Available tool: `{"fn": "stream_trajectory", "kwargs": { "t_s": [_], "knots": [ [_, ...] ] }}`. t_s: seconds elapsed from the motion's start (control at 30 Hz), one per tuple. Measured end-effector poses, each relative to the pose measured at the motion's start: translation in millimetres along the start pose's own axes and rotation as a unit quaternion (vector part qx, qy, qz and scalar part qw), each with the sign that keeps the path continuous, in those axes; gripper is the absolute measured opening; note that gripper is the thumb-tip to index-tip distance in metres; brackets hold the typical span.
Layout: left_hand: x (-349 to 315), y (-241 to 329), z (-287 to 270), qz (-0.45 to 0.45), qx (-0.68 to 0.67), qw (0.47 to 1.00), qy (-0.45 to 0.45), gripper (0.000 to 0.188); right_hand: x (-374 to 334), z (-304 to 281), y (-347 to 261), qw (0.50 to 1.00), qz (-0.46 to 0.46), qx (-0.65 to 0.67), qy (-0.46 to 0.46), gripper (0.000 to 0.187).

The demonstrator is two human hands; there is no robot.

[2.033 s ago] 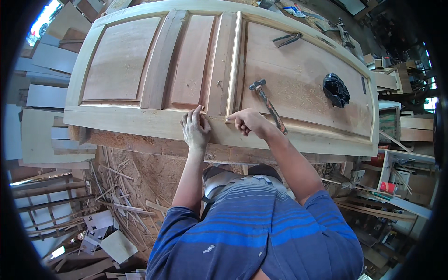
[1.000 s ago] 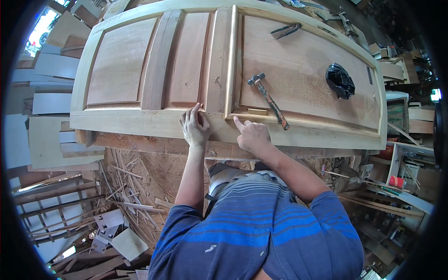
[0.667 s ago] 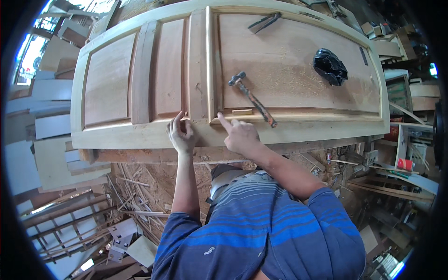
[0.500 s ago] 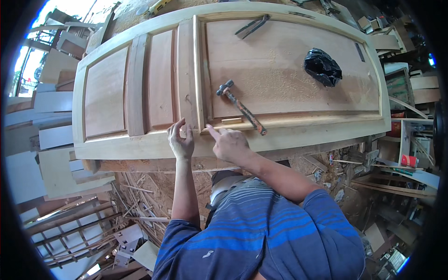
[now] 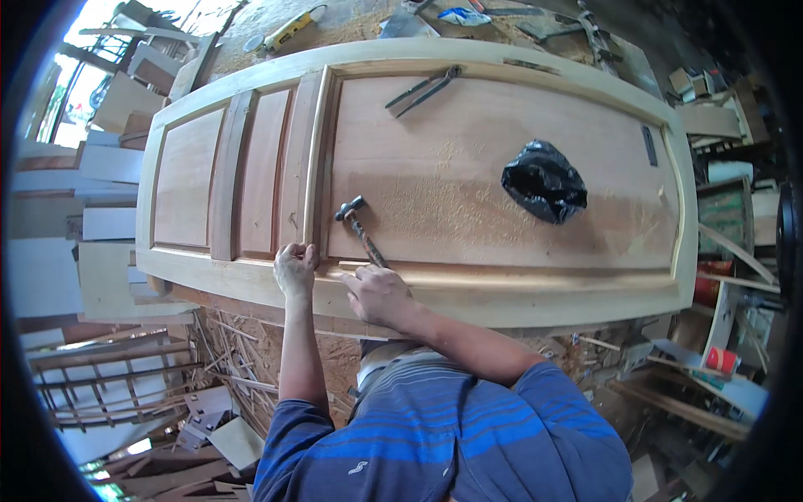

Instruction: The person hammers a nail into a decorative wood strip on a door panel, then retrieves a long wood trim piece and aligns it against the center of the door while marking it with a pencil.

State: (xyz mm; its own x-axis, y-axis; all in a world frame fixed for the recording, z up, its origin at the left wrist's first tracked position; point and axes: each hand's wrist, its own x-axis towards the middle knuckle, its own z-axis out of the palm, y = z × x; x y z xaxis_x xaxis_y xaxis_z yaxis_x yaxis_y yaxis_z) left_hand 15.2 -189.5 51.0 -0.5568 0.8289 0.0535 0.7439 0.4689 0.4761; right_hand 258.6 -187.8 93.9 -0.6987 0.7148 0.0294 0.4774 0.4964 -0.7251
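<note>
A large wooden panelled door (image 5: 585, 305) lies flat before me, with a light moulding strip (image 5: 316, 159) running across it. At that strip's near end, my left hand (image 5: 295, 269) has its fingers pinched together; whatever is between them is too small to make out. My right hand (image 5: 381, 294) rests over the near rail, thumb and forefinger apart, holding nothing visible. Just beyond it lies a hammer (image 5: 361, 233), its handle end partly hidden by my right hand. A small wood piece (image 5: 350, 265) sits by the near moulding.
On the big panel lie pincers (image 5: 425, 89), a black plastic bag (image 5: 544, 184), a dark flat strip (image 5: 649, 146) and scattered sawdust. A yellow power tool (image 5: 288, 32) is beyond the door's far edge. Boards (image 5: 113, 184) crowd the left; scrap wood litters the floor.
The view has shifted, so the door appears lower. My left fingers have closed from apart to a pinch. My right forefinger has drawn back from the moulding corner.
</note>
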Motion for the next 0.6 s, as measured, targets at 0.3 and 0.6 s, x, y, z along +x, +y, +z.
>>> {"fn": "stream_trajectory", "kwargs": {
  "t_s": [0.3,0.6],
  "knots": [
    [-4,16,10,0.042,0.132,0.990,0.013,0.017,-33,-32,78,0.993,-0.084,0.012,0.080,0.061],
    [2,22,14,-0.047,0.172,0.984,0.023,0.027,-88,-108,135,0.995,0.021,0.035,0.096,0.053]
  ]
}}
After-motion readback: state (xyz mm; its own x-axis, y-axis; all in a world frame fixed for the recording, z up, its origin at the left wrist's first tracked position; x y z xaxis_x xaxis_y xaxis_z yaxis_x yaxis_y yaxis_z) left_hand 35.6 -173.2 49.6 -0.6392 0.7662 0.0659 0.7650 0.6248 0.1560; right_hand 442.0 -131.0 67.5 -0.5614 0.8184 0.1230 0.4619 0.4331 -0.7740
